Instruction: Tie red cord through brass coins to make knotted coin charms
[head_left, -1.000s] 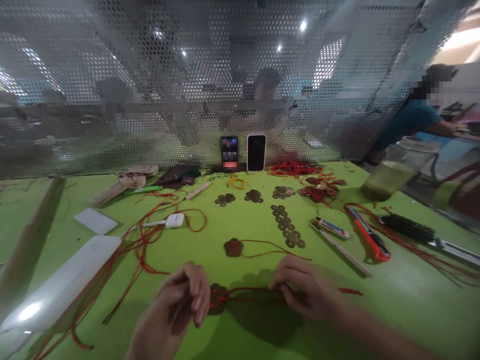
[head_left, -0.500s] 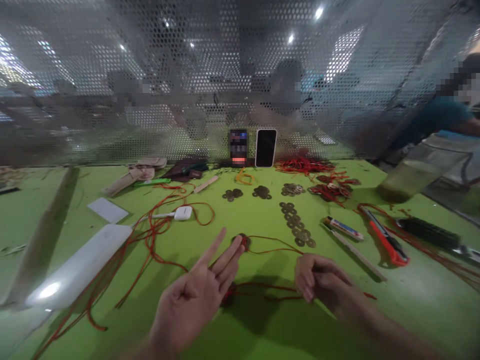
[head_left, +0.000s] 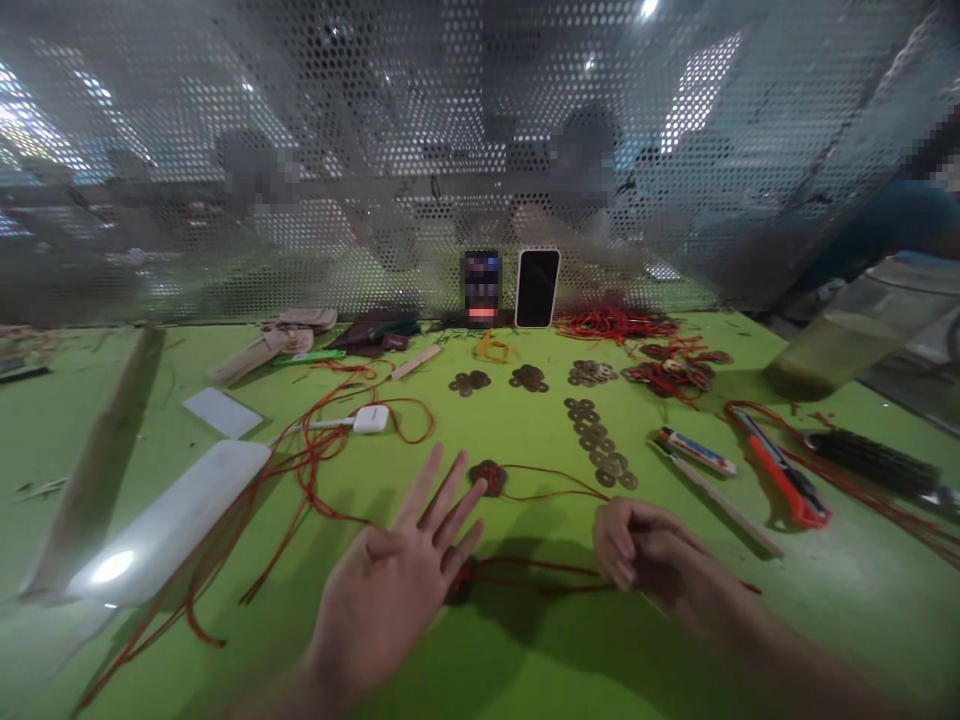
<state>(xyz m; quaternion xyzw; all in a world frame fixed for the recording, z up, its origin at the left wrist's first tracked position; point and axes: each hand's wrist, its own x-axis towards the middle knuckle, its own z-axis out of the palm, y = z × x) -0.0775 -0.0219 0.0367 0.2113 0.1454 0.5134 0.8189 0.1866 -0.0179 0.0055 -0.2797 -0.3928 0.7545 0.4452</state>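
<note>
My left hand is turned palm up above the green table, its fingers spread and nothing in it. Just beyond its fingertips lies a small cluster of coins tied with red cord. A second tied coin piece is partly hidden behind the left hand. Red cords run from both pieces toward my right hand, which is curled closed at their right ends. What its fingers pinch is hidden. A zigzag row of coins lies beyond the right hand.
Coin piles, red cord bundles and two upright phones stand or lie farther back. At right are a glue tube, a red cutter and a jar. A white power strip and loose cords are left.
The fingers of my left hand have spread apart and its palm has turned up more. My right hand stays curled. The view has shifted slightly.
</note>
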